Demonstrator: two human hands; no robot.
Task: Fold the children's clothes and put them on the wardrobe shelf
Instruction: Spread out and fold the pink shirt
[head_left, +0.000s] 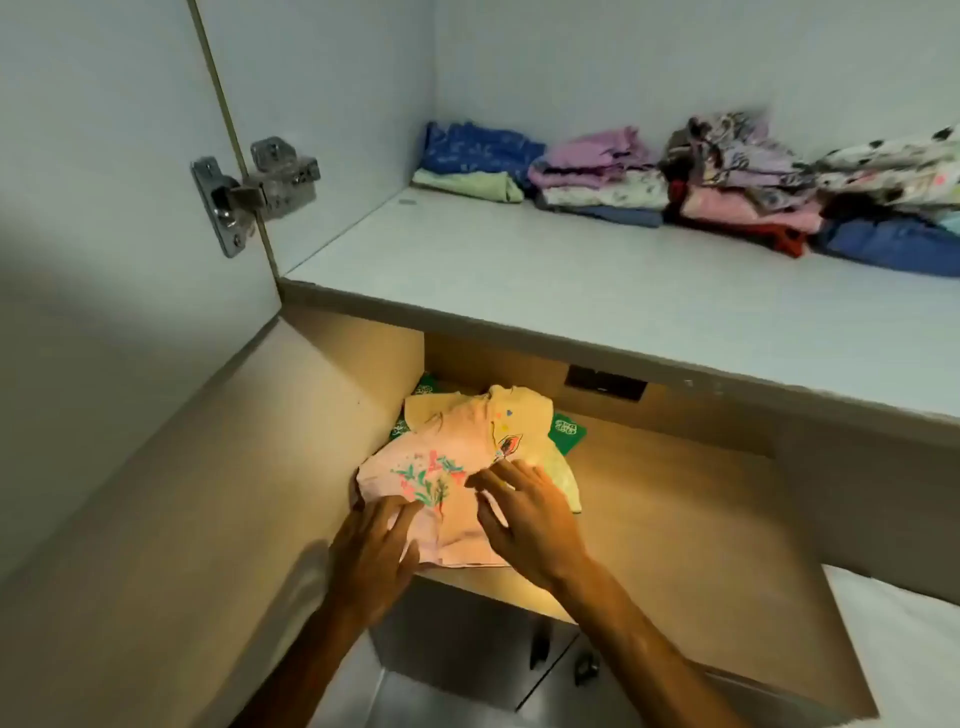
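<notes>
A folded pink child's top with a flower print (447, 499) lies on the lit wooden lower shelf (701, 519), on top of a yellow garment (514, 410) and a green patterned cloth (569, 431). My left hand (371, 556) rests on the pink top's near left corner, fingers spread flat. My right hand (524, 519) lies on its right side, fingers apart and pressing down. Neither hand grips the cloth.
The white upper shelf (519, 270) carries several stacks of folded children's clothes (675, 182) along its back wall. An open wardrobe door with a metal hinge (244, 197) stands at the left. Cabinet doors with a knob (587, 667) sit below the wooden shelf.
</notes>
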